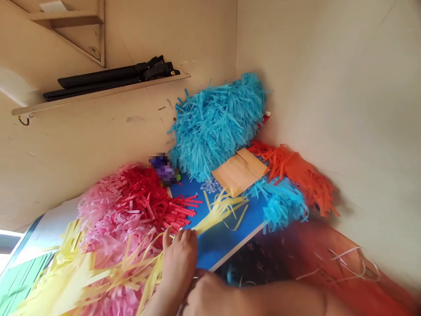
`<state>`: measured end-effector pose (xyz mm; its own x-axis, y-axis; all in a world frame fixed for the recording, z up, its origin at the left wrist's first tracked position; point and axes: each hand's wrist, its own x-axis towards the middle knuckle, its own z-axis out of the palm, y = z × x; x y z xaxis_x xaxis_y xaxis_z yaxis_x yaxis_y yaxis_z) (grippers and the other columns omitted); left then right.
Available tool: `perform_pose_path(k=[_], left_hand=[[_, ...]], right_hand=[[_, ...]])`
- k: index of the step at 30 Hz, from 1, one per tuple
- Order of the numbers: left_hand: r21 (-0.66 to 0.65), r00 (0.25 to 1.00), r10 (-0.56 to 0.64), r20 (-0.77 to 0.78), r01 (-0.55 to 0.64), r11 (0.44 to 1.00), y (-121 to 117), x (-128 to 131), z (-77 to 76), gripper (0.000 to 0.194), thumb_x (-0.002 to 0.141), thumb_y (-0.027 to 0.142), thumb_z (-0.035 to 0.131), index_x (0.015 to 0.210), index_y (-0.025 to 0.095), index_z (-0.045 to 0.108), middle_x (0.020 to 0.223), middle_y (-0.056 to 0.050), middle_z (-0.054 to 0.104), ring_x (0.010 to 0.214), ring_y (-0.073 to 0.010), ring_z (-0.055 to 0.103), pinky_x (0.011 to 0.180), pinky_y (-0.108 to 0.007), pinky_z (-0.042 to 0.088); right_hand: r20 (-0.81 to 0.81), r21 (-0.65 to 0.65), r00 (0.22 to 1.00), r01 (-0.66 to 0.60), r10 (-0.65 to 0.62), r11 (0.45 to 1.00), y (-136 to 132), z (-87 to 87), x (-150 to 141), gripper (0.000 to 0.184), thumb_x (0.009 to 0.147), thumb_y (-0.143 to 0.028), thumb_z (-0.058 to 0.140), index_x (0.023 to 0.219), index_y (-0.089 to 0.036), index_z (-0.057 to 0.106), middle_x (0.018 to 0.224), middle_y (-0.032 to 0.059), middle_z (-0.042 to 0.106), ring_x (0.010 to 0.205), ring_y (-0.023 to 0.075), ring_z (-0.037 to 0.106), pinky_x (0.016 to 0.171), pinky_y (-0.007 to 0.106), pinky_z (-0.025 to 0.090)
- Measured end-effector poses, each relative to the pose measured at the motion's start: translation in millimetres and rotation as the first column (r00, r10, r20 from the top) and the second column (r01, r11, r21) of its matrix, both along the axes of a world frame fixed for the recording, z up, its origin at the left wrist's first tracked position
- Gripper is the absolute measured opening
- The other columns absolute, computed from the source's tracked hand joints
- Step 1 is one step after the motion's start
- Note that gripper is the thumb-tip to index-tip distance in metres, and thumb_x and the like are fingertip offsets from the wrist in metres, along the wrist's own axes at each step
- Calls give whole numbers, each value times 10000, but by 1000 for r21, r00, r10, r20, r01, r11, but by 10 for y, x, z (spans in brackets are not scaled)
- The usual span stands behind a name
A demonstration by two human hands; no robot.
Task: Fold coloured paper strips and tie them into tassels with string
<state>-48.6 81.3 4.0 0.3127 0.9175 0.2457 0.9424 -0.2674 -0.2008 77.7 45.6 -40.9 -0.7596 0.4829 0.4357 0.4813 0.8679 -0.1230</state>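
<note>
My left hand (180, 251) is closed around a yellow fringed paper tassel (215, 218), whose cut strips fan out over the blue board (215, 252). More yellow strips trail out on the near side of that hand. Just below and right of the left wrist is my right hand (210, 293), its fingers curled and partly cut off by the frame's bottom edge. Whatever the right hand grips is hidden. To the left of my left hand lie bunches of pink paper fringe (121, 232) and red paper fringe (148, 193).
Behind the board, a large turquoise fringe heap (220, 125) leans toward the corner. A brown envelope (241, 170), orange fringe (292, 171) and smaller turquoise bunch (283, 204) lie right. Yellow sheets (62, 285) and green strips (26, 276) lie left. A wall shelf (108, 93) holds black objects.
</note>
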Motion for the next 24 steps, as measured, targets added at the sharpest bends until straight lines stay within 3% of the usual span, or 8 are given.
perform_pose_path(k=[2,5,7,10,12,17,20,24], left_hand=[[-20,999,18,30,-17,1000,-95,3,-123,342,887,2,434,926,167,731,863,-75,735,835,-265,690,997,-575,367],[-34,993,69,96,-66,997,-183,46,-308,325,889,10,455,927,171,734,957,-87,746,902,-265,685,1007,-553,364],[-16,989,98,113,-97,995,-216,97,-400,314,900,18,461,935,167,734,995,-87,744,938,-266,676,1018,-542,356],[9,988,106,110,-107,994,-271,138,-497,323,905,18,459,972,170,735,1008,-90,736,955,-266,664,1013,-517,359],[1,990,78,116,-79,997,-323,106,-547,340,898,10,461,1019,174,732,1010,-89,736,955,-260,665,1011,-501,358],[-45,973,8,231,2,999,-417,-124,-625,394,917,20,451,1137,238,696,1048,-45,752,964,-225,687,1057,-505,289],[-30,934,8,356,2,1000,-405,-247,-643,328,935,85,477,1062,278,711,1012,-14,766,962,-215,692,1070,-497,268],[-66,870,73,488,-47,997,-370,-299,-635,178,949,234,552,950,302,716,972,18,765,953,-212,680,1018,-459,310]], right_hand=[[-74,-15,996,-57,55,998,138,44,220,282,980,-403,497,860,-228,682,954,26,732,862,170,651,801,326,527],[-203,2,979,-30,30,1000,476,9,409,236,976,-196,445,1076,-155,654,1122,80,713,1089,215,614,1002,399,444],[-195,39,980,-27,34,999,685,-80,449,260,998,-146,410,1160,-119,612,1127,101,706,1104,211,603,1085,427,356],[-97,47,993,-65,70,997,892,-217,514,243,1013,-145,407,949,-161,641,846,30,710,841,167,623,987,390,378],[-54,23,996,-69,71,997,982,-261,607,274,1011,-144,412,858,-180,635,778,7,695,763,151,598,883,362,384],[-45,-131,996,-80,74,988,1195,-248,873,211,985,-170,491,880,-191,673,921,24,732,850,154,612,818,345,344],[-57,-278,998,-46,31,960,1312,-225,942,134,944,-197,586,889,-209,708,932,19,741,870,164,625,814,346,335],[-46,-378,999,-20,3,926,1406,-180,939,155,933,-212,635,805,-217,722,866,-12,739,845,150,640,795,331,335]])
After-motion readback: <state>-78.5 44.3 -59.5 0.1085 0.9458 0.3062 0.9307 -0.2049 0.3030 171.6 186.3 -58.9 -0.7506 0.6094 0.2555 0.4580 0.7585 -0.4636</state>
